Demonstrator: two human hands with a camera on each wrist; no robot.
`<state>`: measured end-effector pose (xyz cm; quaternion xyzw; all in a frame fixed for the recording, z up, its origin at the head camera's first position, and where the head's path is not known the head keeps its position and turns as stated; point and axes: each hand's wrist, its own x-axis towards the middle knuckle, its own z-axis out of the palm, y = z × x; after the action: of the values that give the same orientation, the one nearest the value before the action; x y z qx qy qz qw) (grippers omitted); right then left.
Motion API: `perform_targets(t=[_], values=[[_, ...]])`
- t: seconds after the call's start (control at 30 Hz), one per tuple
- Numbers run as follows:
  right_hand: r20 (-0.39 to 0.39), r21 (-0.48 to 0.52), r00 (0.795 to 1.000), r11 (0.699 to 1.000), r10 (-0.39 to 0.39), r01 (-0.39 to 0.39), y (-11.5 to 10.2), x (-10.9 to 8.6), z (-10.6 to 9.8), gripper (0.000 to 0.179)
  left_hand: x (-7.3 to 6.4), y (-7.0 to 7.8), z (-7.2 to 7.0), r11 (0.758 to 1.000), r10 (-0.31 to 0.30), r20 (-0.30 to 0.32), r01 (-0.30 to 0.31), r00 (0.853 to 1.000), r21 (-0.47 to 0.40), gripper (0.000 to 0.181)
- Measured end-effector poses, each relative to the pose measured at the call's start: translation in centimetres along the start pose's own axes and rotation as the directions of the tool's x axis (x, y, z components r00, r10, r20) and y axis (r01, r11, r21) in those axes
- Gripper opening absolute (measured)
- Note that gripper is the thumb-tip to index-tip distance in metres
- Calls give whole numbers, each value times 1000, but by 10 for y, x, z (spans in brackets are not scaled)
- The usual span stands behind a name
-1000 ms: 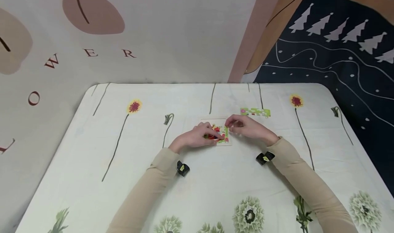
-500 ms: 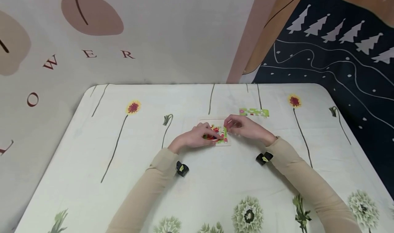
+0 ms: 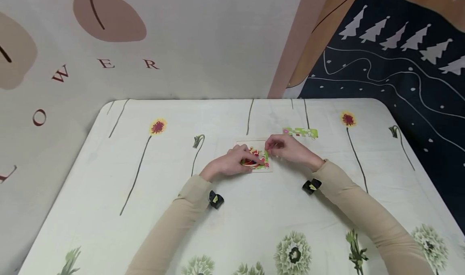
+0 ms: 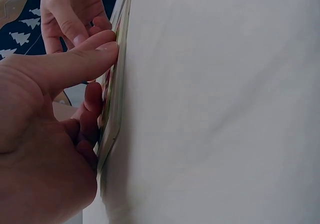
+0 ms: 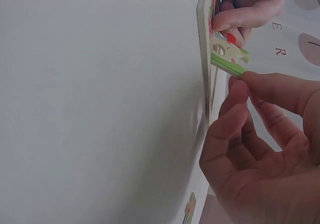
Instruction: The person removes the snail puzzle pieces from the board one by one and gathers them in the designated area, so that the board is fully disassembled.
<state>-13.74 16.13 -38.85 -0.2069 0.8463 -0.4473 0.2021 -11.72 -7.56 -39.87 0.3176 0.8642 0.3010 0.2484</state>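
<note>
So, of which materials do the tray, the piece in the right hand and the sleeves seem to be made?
Tray: probably wood or thick board, matt, by its pale, stiff edge.
Piece: perhaps the same, with printed colours; its green edge looks rigid.
Sleeves: soft matt fabric, by the creases.

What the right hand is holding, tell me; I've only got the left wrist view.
Observer: The right wrist view shows the right hand pinching a puzzle piece with a green edge.

Operator: Now give me how that piece sits against the puzzle board.

Observer: It is tilted up from the board, not lying flat; whether its near end touches, I can't tell.

Operator: Report any other pieces on the table.

Observer: In the head view, a mostly green strip of puzzle pieces lies beyond the right hand, apart from the board.
</note>
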Motion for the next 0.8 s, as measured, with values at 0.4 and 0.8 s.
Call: perform_targets(t=[0.4,0.8], values=[[-115,4,992,999,49,-49,1,-8,-16,12,-1,2,-1,1000,-3,5,3,1000,-20,37],[-143,3,989,999,37,-37,7,-16,-21,11,-2,2,-1,1000,1,4,-1,1000,-22,38]])
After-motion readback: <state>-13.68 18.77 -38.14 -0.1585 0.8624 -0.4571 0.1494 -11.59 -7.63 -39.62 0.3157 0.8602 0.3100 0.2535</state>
